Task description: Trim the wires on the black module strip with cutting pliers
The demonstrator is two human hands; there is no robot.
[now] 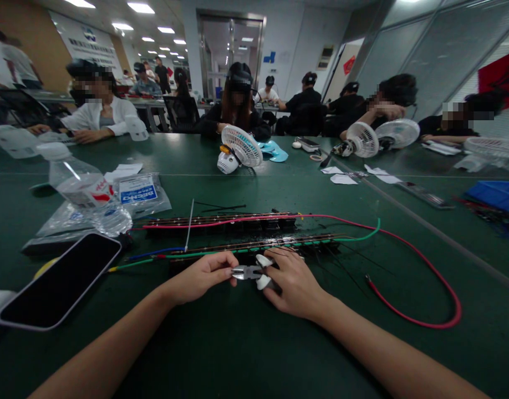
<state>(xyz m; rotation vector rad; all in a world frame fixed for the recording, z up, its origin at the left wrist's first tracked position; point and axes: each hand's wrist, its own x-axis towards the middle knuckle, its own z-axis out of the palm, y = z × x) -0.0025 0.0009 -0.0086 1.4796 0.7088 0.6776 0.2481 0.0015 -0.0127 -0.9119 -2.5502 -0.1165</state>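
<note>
My right hand [294, 280] is closed around the white handles of small pliers [247, 272], whose metal jaws point left. My left hand [202, 277] pinches at the tip of the jaws; anything small between its fingers is hidden. Just beyond the hands lie two long dark strips, the nearer strip [279, 243] with a green wire [208, 254] along it and the farther strip [263, 221] with a red cable [429, 257] that loops to the right. A pale cable tie [190, 224] stands up from the nearer strip's left part, by a blue wire [154, 254].
A phone [63, 282] and a plastic bottle [86, 191] are at the left, beside plastic bags [144, 194]. A white fan [242, 147] stands across the green table [246, 354]. Several people sit beyond it. A blue item [493, 195] lies at the right.
</note>
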